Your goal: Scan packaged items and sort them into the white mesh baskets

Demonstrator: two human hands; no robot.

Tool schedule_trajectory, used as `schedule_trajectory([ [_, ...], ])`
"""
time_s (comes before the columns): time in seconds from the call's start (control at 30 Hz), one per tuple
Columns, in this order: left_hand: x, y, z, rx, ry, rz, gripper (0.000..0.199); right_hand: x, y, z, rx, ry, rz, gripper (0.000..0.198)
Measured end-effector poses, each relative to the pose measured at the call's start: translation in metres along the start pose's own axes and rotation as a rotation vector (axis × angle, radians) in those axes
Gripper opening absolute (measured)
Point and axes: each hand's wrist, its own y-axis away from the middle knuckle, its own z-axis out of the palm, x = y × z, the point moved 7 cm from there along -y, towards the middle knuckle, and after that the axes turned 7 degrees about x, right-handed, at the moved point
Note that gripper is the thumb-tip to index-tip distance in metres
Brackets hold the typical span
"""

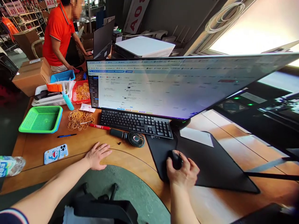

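My right hand is wrapped round a black computer mouse on a dark mouse pad. My left hand lies flat on the wooden desk near its curved edge, fingers spread and holding nothing. Beyond my hands stands a wide monitor showing a web page with rows of small text that I cannot read. Below the screen lies a black keyboard. A small black handheld fan and a red marker rest in front of it.
A phone, a blue pen, loose rubber bands and a green basket are on the left. A bottle lies at the left edge. White paper sits on the pad. A person in orange stands behind.
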Motion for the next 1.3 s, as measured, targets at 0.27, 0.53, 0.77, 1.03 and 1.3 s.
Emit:
schedule_trajectory([
  [0.27,0.000,-0.001,-0.001,0.000,0.008,0.002,0.092,-0.006,0.002,-0.003,-0.026,-0.013,-0.036,0.061],
  [0.53,0.000,-0.001,-0.003,-0.010,0.018,-0.004,0.092,-0.012,0.001,-0.002,-0.038,-0.010,-0.059,0.061],
  [0.77,0.000,0.000,-0.003,0.004,0.007,-0.008,0.091,-0.010,0.001,-0.003,-0.025,0.010,-0.064,0.062],
  [1.03,0.000,0.000,-0.003,-0.012,0.004,-0.014,0.090,-0.009,0.002,-0.004,0.015,0.029,-0.070,0.059],
  [1.3,0.001,0.000,-0.004,0.002,-0.002,-0.010,0.089,0.003,-0.001,0.002,0.061,-0.005,-0.108,0.077],
])
